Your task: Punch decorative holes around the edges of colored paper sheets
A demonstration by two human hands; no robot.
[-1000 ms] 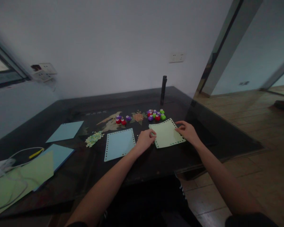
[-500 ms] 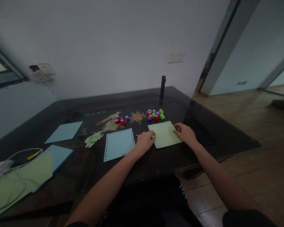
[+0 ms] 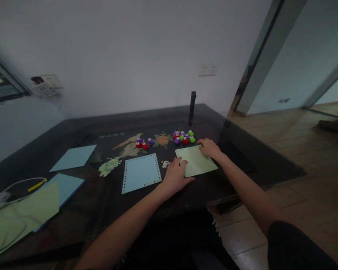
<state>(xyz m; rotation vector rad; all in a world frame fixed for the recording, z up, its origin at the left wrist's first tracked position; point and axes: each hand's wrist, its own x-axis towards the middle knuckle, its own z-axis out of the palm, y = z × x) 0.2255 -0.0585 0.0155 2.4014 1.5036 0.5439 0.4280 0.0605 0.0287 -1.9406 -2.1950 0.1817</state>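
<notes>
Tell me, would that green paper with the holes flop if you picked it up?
Probably. The green punched sheet looks thin and lies flat on the dark table, so it would likely bend and weigh little. It may slide easily on that glossy top; the left hand and right hand both rest on it.

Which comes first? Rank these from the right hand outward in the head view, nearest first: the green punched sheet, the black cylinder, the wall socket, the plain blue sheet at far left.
1. Green punched sheet: under the right hand.
2. Black cylinder: upright behind, slightly left.
3. Wall socket: on the wall, above the cylinder.
4. Plain blue sheet: far left on the table.
</notes>
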